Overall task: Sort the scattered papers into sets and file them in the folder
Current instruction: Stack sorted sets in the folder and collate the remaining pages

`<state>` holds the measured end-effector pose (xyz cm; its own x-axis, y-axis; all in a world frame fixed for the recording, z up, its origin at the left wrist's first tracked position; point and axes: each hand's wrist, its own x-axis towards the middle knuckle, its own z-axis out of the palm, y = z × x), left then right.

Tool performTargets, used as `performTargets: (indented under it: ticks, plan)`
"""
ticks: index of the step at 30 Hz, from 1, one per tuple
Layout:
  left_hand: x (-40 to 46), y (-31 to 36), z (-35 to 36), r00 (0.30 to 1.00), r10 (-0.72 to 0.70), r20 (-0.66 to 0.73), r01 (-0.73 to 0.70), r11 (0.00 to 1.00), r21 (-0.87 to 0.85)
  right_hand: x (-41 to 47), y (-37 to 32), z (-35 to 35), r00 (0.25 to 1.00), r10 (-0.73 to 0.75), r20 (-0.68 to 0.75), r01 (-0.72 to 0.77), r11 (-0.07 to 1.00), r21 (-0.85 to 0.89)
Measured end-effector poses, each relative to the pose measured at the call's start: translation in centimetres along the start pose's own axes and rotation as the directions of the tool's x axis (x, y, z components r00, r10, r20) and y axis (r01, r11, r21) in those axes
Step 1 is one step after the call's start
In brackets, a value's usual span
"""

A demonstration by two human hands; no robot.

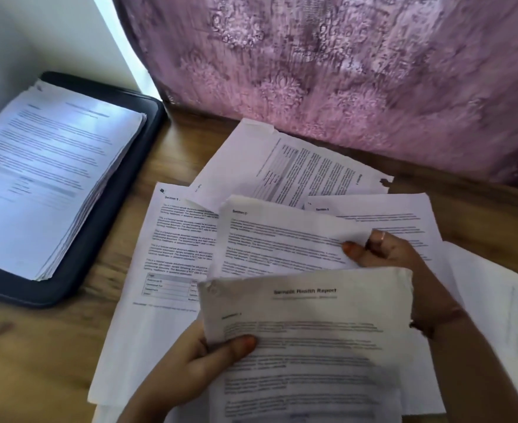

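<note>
Head view of a paper-sorting task at a wooden table (38,355). Lower centre of the frame: a printed sheet headed "Sample Health Report" (306,331), raised above the table and gripped at its left edge by the left hand (202,361), whose thumb lies across the face of the page while the fingers curl behind it. Directly above it in the frame: a second text page (282,239), pinched near its right edge by the right hand (383,251), thumb on top; a ring shows on one finger and a bangle at the wrist. Beneath and around both pages lie the scattered papers: one sheet marked "Section 5" with a small table near its foot (172,239) at centre left, one turned sideways with a torn corner (297,166) at upper centre, another to the right (404,215), and more blank-looking sheets (496,300) at the right edge, all overlapping. Upper left to middle left: a dark folder (105,221) lying open and flat on the table, well apart from the loose sheets, bearing a thick stack of printed pages (47,178). Background, upper right: a pink patterned curtain (343,71) hanging at the table's far edge; a pale wall (22,32) fills the upper left corner.
</note>
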<state>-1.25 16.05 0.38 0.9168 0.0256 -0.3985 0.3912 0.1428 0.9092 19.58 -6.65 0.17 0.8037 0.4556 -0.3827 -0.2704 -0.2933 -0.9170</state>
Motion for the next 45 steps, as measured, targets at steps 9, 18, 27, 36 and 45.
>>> performTargets:
  ticks: [9,18,27,36,45]
  plan:
    - [2.8,1.2,1.7,0.979,0.114,-0.170,-0.110,0.993,0.037,-1.3,-1.4,-1.8,0.998,0.029,0.054,-0.025,0.997,-0.076]
    - [2.7,-0.7,4.8,0.661,0.418,-0.623,-0.160,0.890,0.428,-2.6,-0.5,-2.1,0.982,0.177,0.071,-0.183,0.979,0.091]
    - [2.2,-0.3,5.9,0.693,0.233,-0.682,-0.150,0.972,0.179,-6.4,0.2,-1.3,0.982,0.175,0.074,-0.189,0.897,0.398]
    - [2.9,1.8,10.5,0.802,0.132,-0.583,-0.178,0.984,-0.022,-13.2,3.5,-3.1,0.989,-0.009,-0.148,0.037,0.981,0.191]
    - [4.9,1.8,18.5,0.939,0.014,-0.344,-0.070,0.986,-0.150,-17.3,4.9,-10.0,0.967,0.101,-0.236,-0.024,0.950,0.312]
